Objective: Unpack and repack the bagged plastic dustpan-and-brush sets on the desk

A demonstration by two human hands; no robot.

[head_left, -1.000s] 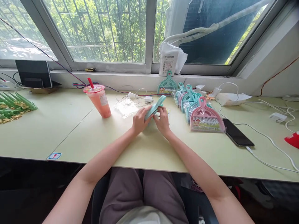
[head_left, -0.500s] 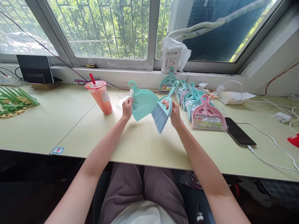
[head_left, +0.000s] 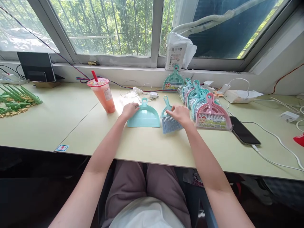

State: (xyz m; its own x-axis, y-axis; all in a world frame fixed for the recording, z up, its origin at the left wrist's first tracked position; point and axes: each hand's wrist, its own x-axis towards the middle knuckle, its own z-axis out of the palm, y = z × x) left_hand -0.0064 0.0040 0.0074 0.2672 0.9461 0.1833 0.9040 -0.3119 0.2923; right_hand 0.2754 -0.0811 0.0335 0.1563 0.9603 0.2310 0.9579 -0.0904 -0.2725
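Observation:
A mint-green dustpan [head_left: 143,117] lies on the table in front of me, its looped handle pointing to the window. My left hand [head_left: 130,110] is closed on its left edge, near the base of the handle. To the right, a small hand brush [head_left: 171,123] with grey-blue bristles and a mint handle rests on the tabletop, bristles towards me. With thumb and fingers my right hand [head_left: 180,114] grips the right side of its head, hiding part of it. A narrow gap separates brush and dustpan.
Packaged dustpan sets, one pink [head_left: 212,115] and several mint [head_left: 196,91], stand right of the brush. Beyond them lies a phone [head_left: 244,130] on a white cable. A drink cup [head_left: 104,96] with a red straw stands left. A white charger [head_left: 154,95] lies behind the dustpan.
Both hands have come down: the dustpan and brush, held up overlapping before, now lie apart on the table. The charger behind them has come into view.

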